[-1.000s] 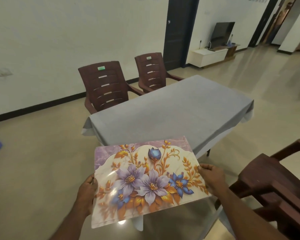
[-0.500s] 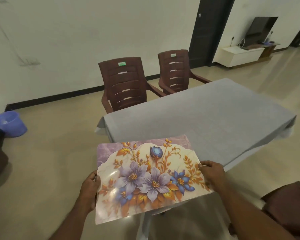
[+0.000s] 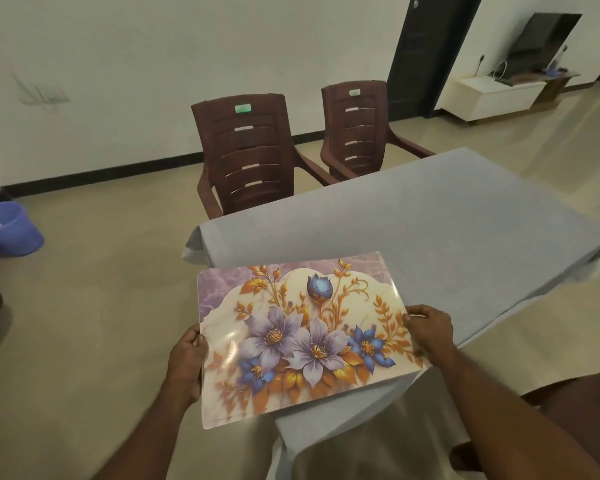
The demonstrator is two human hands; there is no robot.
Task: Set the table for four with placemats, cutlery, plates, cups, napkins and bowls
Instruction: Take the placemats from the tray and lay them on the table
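A glossy placemat (image 3: 305,337) printed with purple and blue flowers and orange leaves hangs level over the near left corner of the table (image 3: 430,237), which wears a grey cloth. My left hand (image 3: 186,362) grips the mat's left edge. My right hand (image 3: 430,329) grips its right edge, thumb on top. Whether the mat touches the cloth I cannot tell. Nothing else lies on the tabletop.
Two dark brown plastic chairs (image 3: 250,157) (image 3: 357,129) stand along the table's far side. Part of another brown chair (image 3: 579,407) shows at the lower right. A blue bucket (image 3: 9,228) sits on the floor at left. A dark door (image 3: 426,46) and a white TV cabinet (image 3: 499,95) are behind.
The view has swung left and drawn nearer to the table. The placemat, still held at both edges, now reaches over the table's near corner.
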